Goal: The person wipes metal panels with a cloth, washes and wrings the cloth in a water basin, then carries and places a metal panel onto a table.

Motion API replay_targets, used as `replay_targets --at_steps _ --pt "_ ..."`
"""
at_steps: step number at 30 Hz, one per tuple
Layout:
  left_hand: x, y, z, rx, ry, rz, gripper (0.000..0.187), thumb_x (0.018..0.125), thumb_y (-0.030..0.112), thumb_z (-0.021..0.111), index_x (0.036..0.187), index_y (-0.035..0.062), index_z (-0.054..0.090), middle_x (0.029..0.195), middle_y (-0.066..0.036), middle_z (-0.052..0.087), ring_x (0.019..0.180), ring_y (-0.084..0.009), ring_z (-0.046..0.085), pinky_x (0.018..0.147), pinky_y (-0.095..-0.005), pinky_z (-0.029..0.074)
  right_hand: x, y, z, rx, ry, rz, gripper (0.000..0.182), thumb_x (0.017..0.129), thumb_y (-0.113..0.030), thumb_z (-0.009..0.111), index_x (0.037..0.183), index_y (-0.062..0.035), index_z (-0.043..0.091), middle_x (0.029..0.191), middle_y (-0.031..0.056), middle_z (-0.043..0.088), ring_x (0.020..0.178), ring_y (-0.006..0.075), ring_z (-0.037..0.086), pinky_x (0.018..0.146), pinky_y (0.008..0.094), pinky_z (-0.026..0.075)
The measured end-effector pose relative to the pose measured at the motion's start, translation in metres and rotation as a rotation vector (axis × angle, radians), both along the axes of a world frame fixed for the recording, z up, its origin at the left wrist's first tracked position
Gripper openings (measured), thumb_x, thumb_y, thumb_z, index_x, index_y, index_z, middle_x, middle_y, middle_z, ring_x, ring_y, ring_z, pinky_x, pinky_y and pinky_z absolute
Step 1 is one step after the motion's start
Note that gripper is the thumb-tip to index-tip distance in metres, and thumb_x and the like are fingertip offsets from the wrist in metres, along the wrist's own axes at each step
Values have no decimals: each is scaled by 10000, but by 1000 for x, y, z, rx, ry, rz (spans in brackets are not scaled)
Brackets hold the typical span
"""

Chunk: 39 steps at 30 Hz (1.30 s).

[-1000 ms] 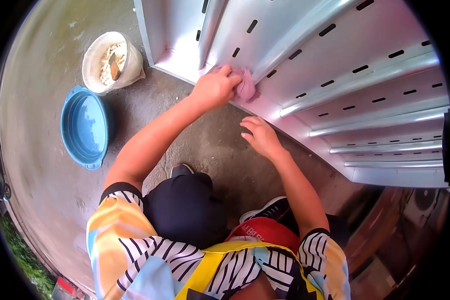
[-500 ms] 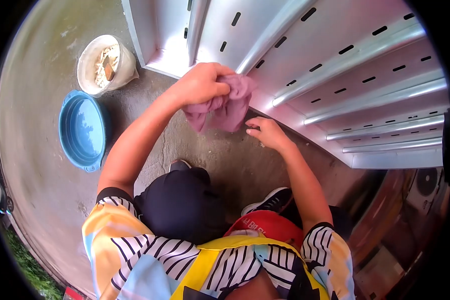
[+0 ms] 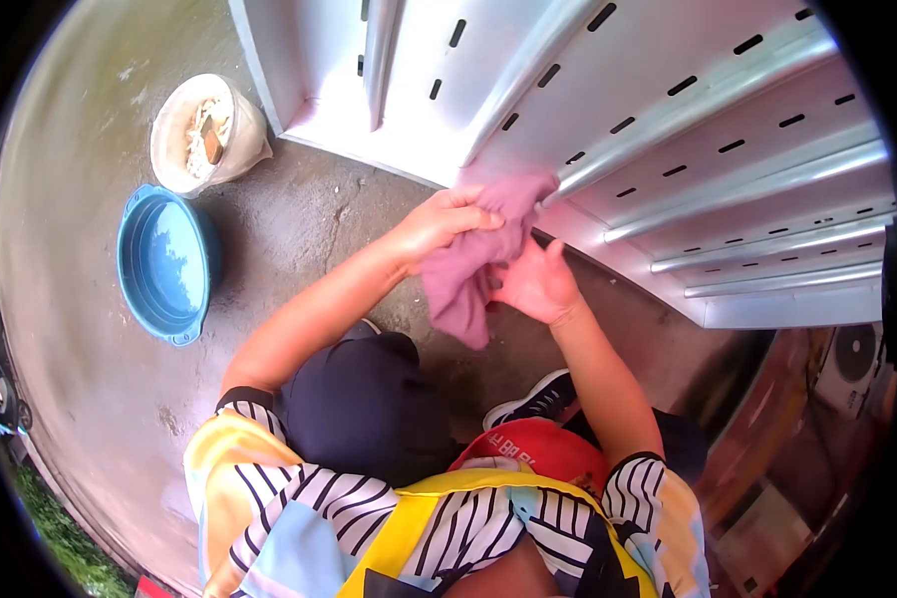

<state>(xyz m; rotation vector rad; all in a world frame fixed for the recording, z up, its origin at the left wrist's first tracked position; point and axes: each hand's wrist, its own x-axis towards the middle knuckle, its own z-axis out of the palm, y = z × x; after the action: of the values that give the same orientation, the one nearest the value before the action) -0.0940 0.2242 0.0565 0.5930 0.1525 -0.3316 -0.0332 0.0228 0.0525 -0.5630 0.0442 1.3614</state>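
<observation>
A crumpled mauve-pink cloth (image 3: pixel 473 264) hangs in front of the metal panel, gripped at its upper part by my left hand (image 3: pixel 447 227). Its loose lower end droops toward the ground. My right hand (image 3: pixel 540 281) is at the cloth's right edge, thumb raised and fingers apart; some of its fingertips are hidden by the fabric. Just beyond both hands stands the silvery metal panel (image 3: pixel 528 110), with slots and rounded ribs. The top of the cloth overlaps its lower edge in this view.
On the wet concrete floor (image 3: pixel 299 214) at the left are a blue basin (image 3: pixel 130 259) of water and a whitish bucket (image 3: pixel 244 140) holding pale pieces and a brown block. My knee (image 3: pixel 364 409) and shoe (image 3: pixel 543 401) are below. A boxy unit with a round fan (image 3: pixel 855 349) is at the right.
My left hand has moved right and down with the cloth, away from the panel's lower left. My right hand has turned, spread its fingers and come up against the cloth.
</observation>
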Motion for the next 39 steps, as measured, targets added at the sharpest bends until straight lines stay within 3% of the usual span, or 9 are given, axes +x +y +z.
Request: replay_targets --at_steps 3,7,11,14,18,26,33,35,39 --pt "3 -27 -1 291 -98 306 487 885 203 591 1269 -42 420 1089 -127 597 964 -183 589 851 -306 475 -3 28 17 47 -73 -211 936 768 -499 681 1444 -87 180 1408 106 362 1272 271 398 1061 435 341" --pt "2 -7 34 1250 -715 49 689 823 287 664 1301 -61 311 1265 -274 395 1226 -373 400 1024 -414 344 30 27 32 -175 -348 -300 704 805 -129 683 1395 -56 307 1363 121 421 1205 269 477 1023 411 403" --pt "-7 48 47 1406 -431 369 616 809 238 692 1358 141 431 1394 -172 376 1309 -303 345 1076 -412 280 62 52 71 -515 -1310 -375 645 719 67 603 1324 -83 437 1255 108 509 1144 259 524 957 397 456" --pt "-16 83 18 1166 -18 544 506 838 296 667 1255 54 516 1221 -133 509 1124 -245 525 921 -359 445 63 68 55 -706 -2106 -23 672 679 45 633 1303 -155 483 1220 110 514 1104 260 536 940 403 455" --pt "-14 69 5 1232 -102 438 466 844 270 663 1226 37 534 1172 -132 539 1086 -246 551 899 -359 460 20 80 -30 -884 -2351 276 579 693 -96 645 1249 -199 524 1231 135 516 1110 311 498 855 439 441" --pt "-10 61 -8 1294 -132 334 404 864 206 652 1213 33 545 1154 -97 552 1055 -192 569 886 -328 476 65 -48 -13 -543 -2177 416 492 676 52 552 1134 -125 580 1246 110 529 1153 310 492 945 378 417" --pt "-4 47 -12 1273 -148 242 360 869 184 642 1182 24 564 1115 -88 562 1018 -188 584 875 -320 482 96 -138 65 -1395 -1738 893 408 716 -23 569 1113 -119 581 1148 148 588 997 324 600 855 376 478" --pt "-2 40 -15 1251 -149 210 349 868 174 641 1173 22 568 1105 -85 563 1004 -187 589 870 -320 484 86 -120 50 -1168 -1766 344 431 719 -5 566 1130 -134 581 1157 154 583 1042 323 579 870 378 466" --pt "5 28 -5 1287 -209 142 342 868 163 639 1169 18 566 1104 -87 564 998 -183 593 862 -313 488 78 -76 0 -727 -2254 605 536 713 60 553 1213 -129 531 1306 150 488 1199 331 477 974 382 422"
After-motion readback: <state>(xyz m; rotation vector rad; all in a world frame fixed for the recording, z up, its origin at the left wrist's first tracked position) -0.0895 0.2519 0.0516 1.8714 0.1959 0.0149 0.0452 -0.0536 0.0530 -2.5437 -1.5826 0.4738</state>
